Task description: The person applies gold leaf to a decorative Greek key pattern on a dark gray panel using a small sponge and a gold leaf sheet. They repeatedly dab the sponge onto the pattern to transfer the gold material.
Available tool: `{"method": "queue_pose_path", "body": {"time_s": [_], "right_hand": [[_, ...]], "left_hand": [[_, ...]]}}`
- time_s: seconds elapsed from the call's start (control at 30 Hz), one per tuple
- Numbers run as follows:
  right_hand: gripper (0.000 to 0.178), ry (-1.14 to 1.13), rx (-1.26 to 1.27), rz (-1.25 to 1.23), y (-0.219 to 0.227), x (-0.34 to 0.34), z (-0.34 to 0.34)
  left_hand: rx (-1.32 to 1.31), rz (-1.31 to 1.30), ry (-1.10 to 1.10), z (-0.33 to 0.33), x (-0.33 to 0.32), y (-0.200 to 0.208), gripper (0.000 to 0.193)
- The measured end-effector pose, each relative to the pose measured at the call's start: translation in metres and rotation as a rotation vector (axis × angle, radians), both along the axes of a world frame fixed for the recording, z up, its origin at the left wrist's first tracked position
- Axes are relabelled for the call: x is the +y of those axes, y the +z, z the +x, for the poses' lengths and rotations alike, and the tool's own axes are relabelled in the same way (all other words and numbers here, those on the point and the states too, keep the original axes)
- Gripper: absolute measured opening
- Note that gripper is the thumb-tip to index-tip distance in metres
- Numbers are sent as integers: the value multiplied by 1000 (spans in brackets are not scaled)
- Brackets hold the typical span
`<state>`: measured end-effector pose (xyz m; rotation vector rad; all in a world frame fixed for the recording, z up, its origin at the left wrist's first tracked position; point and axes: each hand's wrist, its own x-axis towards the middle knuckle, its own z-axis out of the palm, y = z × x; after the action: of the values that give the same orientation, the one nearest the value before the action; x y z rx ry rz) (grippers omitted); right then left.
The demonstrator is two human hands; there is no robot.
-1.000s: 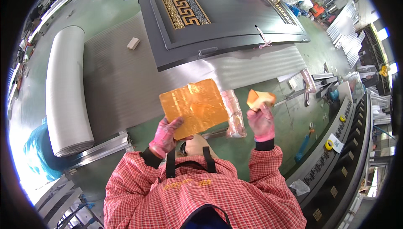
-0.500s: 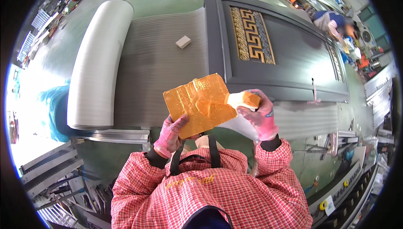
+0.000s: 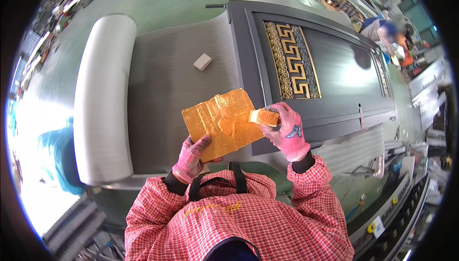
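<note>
Gold-smeared board (image 3: 222, 122) hides the left hand's (image 3: 191, 158) fingers.

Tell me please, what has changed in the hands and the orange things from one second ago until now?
The right hand brought its small sponge leftward, from apart beside the orange board onto the board's right edge, where it now touches the wet golden surface. The clear plastic seen earlier near the board is no longer visible. Unchanged: the left hand holds the board from below, and the grey door lies on the table.
</note>
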<state>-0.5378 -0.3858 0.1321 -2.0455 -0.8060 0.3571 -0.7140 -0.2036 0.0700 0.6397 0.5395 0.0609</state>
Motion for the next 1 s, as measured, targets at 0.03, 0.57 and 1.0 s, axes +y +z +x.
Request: {"method": "queue_pose_path", "body": {"time_s": [0.03, 0.57, 1.0], "right_hand": [[35, 26, -123, -32, -1, 12, 6], [34, -154, -213, -92, -1, 146, 86], [36, -165, -275, -177, -8, 180, 256]], "left_hand": [[-20, -15, -32, 13, 17, 0, 36], [46, 35, -321, 158, 182, -1, 40], [39, 25, -372, 334, 214, -10, 41]]}}
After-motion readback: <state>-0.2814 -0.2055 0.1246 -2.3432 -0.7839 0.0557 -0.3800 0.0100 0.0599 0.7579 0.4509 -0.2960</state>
